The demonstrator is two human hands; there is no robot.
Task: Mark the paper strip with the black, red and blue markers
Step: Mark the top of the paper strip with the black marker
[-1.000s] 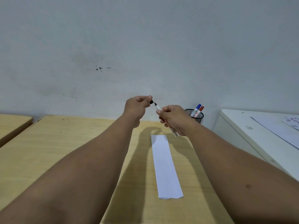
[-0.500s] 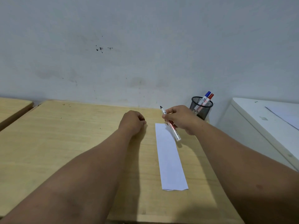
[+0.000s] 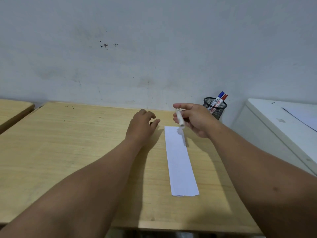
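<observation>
The paper strip [image 3: 180,160] is a long, narrow white rectangle, smooth and flat, lying lengthwise on the bench [image 3: 68,143] right of its middle; its near end shows a slight fold or double edge. Just above its far end the black marker [image 3: 179,119] hangs in the air, a slim white barrel tilted with its blunt end toward the paper, casting a blurred shadow on the strip. Its tip is hidden among the fingers, so the colour cannot be read from this view.

The right hand [image 3: 195,119] grasps the marker, fingers [image 3: 178,105] curled loosely round the barrel's far part, the forefinger stretched out over it. The left hand [image 3: 142,127] rests on the wood left of the strip's far end, apart from the paper, fingers half curled and relaxed. A small dark thing [image 3: 151,124] sits under its fingertips, possibly the cap, though it is too small to be sure.

Far right on the bench stands a black wire-mesh pen cup [image 3: 215,109], round, holding the blue marker [image 3: 218,97] and red marker [image 3: 222,99] upright and leaning right. The bench is pale wood with visible grain and a few dark specks. Another wooden top [image 3: 12,109] lies at the far left, a white cabinet [image 3: 274,126] at the right. Behind is a scuffed grey wall [image 3: 154,48] with dark spots.
</observation>
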